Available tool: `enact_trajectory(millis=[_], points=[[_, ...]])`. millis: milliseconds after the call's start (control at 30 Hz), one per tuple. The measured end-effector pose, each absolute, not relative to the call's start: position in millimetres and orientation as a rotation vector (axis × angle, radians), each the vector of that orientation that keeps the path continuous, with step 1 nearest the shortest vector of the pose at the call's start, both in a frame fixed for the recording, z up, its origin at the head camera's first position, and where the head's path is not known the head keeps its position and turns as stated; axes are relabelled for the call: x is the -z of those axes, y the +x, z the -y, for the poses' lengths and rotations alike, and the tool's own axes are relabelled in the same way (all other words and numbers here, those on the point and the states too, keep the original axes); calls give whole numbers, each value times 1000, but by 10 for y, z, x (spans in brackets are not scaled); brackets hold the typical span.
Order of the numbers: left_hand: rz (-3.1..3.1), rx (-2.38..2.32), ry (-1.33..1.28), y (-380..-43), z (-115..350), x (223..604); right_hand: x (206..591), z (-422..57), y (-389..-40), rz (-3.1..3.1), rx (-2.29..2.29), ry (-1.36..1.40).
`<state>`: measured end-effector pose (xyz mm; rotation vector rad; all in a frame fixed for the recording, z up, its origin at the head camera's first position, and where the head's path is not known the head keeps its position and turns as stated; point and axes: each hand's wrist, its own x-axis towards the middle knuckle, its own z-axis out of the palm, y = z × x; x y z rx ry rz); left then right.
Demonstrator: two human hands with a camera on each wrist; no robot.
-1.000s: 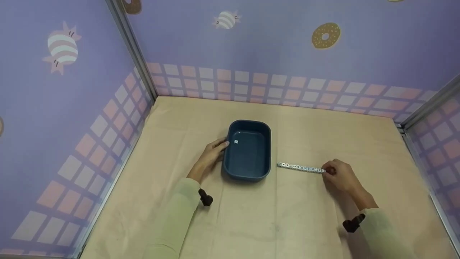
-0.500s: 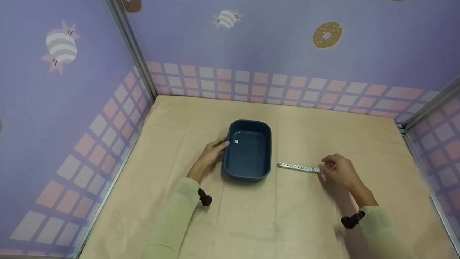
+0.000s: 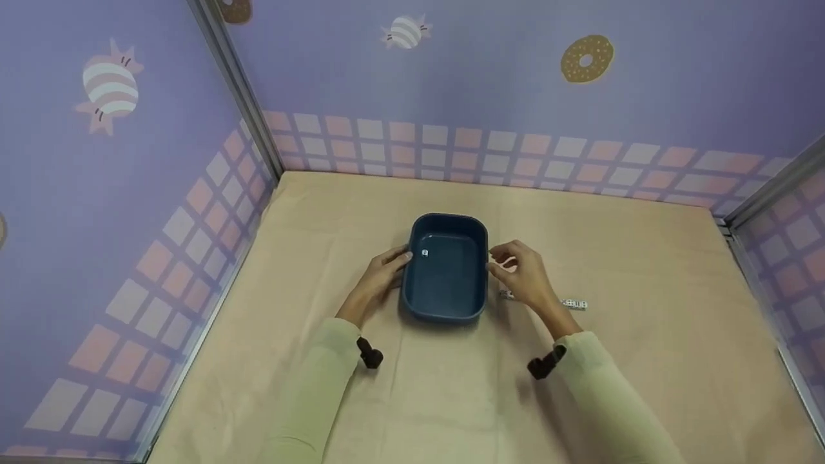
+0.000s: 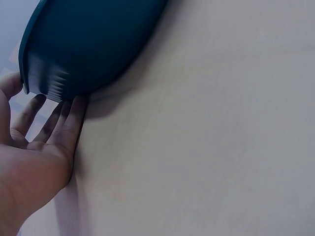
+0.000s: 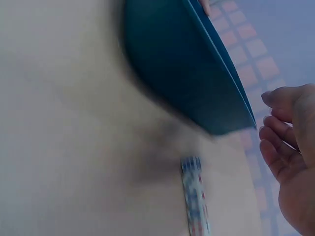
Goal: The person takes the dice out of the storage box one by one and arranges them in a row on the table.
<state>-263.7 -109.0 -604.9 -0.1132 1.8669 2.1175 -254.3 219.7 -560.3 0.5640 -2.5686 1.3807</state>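
Note:
A dark blue rectangular container (image 3: 450,287) stands in the middle of the table, with one small white die (image 3: 425,253) inside near its left wall. My left hand (image 3: 379,278) holds the container's left side, thumb at the rim and fingers against the outer wall in the left wrist view. My right hand (image 3: 527,277) is beside the container's right rim; in the right wrist view its fingers are loosely bent, with nothing seen between them. Behind that hand and forearm runs a straight row of small white dice (image 3: 575,304), its middle hidden in the head view.
A creased beige cloth (image 3: 438,399) covers the table. Purple patterned walls (image 3: 477,77) enclose its back and both sides, joined by metal corner posts (image 3: 235,84).
My right hand has left the right end of the dice row and moved left to the container's right rim. The left hand and container have stayed put.

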Motion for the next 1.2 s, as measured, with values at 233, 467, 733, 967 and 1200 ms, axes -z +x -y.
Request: enact_trajectory(millis=[233, 467, 733, 967, 1200], points=[[-1901, -2104, -120, -2647, 1109, 6071, 5591, -1572, -2691, 2522, -1410, 568], [-1865, -2134, -107, -2633, 1123, 6072, 5651, -1135, -2795, 2608, -1445, 501], [-1831, -2139, -64, -2654, 1089, 6065, 5823, -890, -2931, 2712, -1401, 399], [-1863, -2130, -44, -2654, 1086, 6070, 5966, -820, -2985, 2891, -1273, 446], [-1886, -2116, -59, -2662, 1096, 6053, 5994, -799, -3001, 2931, -1183, 442]])
